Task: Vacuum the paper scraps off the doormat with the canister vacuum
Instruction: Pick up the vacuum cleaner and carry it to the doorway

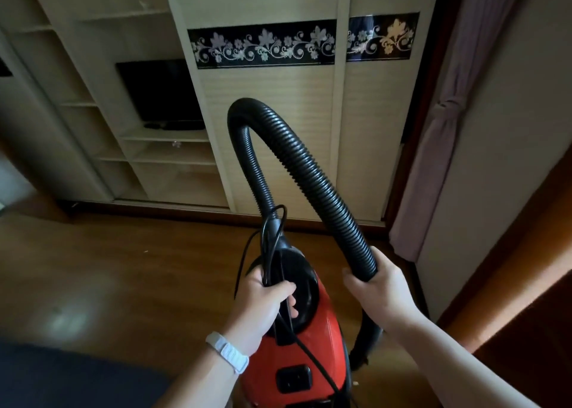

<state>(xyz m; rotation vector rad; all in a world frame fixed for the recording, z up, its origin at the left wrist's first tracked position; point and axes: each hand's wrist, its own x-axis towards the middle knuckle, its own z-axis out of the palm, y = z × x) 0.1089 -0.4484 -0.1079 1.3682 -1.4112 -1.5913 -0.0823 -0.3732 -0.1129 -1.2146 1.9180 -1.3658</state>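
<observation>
Gripping cord (270, 237) atop vacuum (294, 355) with left hand (266, 299); clasping floppy hose (309, 172) end with right hand (377, 287). Probably heavy; lift from top.

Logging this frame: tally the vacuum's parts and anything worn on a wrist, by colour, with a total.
Black: 2, the hose gripped by the right hand and the power cord held in the left hand
Red: 1, the canister body
White: 1, the wristband
Total: 4
</observation>
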